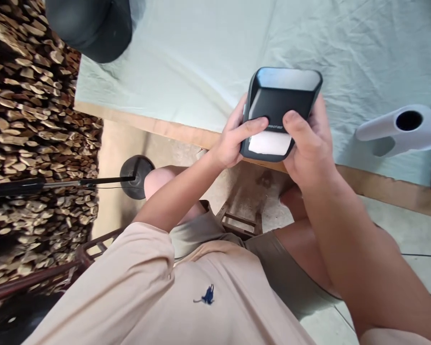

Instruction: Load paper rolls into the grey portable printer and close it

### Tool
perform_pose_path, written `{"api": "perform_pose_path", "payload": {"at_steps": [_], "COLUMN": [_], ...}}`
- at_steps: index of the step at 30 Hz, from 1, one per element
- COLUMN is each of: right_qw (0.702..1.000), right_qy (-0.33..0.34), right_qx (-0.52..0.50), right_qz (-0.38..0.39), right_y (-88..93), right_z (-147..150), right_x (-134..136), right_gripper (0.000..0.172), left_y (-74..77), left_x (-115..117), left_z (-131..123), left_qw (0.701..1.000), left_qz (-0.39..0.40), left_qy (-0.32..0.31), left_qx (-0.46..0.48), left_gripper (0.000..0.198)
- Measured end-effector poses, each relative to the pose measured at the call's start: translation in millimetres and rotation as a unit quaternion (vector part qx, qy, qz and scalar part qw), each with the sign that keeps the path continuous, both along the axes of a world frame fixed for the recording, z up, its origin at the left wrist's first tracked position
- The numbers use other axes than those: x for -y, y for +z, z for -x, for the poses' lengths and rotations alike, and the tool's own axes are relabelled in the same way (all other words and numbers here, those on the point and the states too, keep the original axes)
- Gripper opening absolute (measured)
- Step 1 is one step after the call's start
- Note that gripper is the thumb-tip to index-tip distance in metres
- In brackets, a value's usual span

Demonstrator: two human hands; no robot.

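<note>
A black handheld label printer (277, 105) with rounded corners is held up above the near edge of the table. Its top end is shiny and a white panel or strip shows at its lower end; small lettering on the front is only partly readable. My left hand (237, 132) grips the printer's left side, thumb lying across the front. On the other side, my right hand (311, 139) wraps round the edge with its thumb pressed on the front. The fingers behind the printer are mostly hidden.
A pale green cloth (187, 52) covers the table. At its far left stands a black cylindrical object (93, 28); at the right lies a white curved object (380, 124) with a dark round hole. Stacked firewood (32, 143) and a black round stand base (134, 176) are on the left.
</note>
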State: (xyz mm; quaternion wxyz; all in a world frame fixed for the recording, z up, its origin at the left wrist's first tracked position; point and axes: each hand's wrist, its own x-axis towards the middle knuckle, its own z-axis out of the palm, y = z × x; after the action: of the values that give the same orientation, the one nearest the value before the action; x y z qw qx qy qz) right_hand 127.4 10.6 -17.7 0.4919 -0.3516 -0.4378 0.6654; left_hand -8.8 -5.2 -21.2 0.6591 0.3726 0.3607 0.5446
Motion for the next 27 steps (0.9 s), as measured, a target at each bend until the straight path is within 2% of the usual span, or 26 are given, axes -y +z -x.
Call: {"api": "perform_pose_path", "payload": {"at_steps": [7, 12, 14, 17, 19, 22, 27], "right_qw": [1.0, 0.999, 0.999, 0.996, 0.99, 0.979, 0.968], "right_qy": [-0.018, -0.022, -0.006, 0.008, -0.023, -0.057, 0.022], "right_qx": [0.015, 0.034, 0.038, 0.081, 0.136, 0.167, 0.188], "right_qz": [-0.007, 0.012, 0.024, 0.023, -0.015, -0.098, -0.167], "right_y": [5.6, 3.8, 5.8, 14.4, 21.3, 27.2, 22.2], "right_z": [-0.2, -3.8, -4.9, -7.1, -9.3, -15.0, -26.8], "right_x": [5.2, 1.1, -1.3, -5.6, -7.7, -7.1, -2.6], "right_gripper": [0.047, 0.047, 0.049, 0.047, 0.05, 0.055, 0.063], "left_y": [2.1, 4.4, 7.4, 15.4, 20.0, 20.9, 9.3], "left_x": [2.5, -1.3, -2.8, -4.0, -4.5, -5.4, -6.1], "left_z": [-1.4, -0.3, -0.4, -1.8, -2.2, -0.9, 1.4], "left_qw": [0.999, 0.998, 0.996, 0.993, 0.991, 0.987, 0.989], "left_qz": [0.033, 0.067, 0.088, 0.095, 0.102, 0.119, 0.123], "left_qy": [0.007, 0.007, 0.013, 0.018, 0.002, -0.01, 0.013], "left_qx": [0.004, 0.013, 0.019, 0.063, 0.092, 0.106, 0.084], "left_gripper": [0.026, 0.009, 0.011, 0.028, 0.037, 0.035, 0.026]}}
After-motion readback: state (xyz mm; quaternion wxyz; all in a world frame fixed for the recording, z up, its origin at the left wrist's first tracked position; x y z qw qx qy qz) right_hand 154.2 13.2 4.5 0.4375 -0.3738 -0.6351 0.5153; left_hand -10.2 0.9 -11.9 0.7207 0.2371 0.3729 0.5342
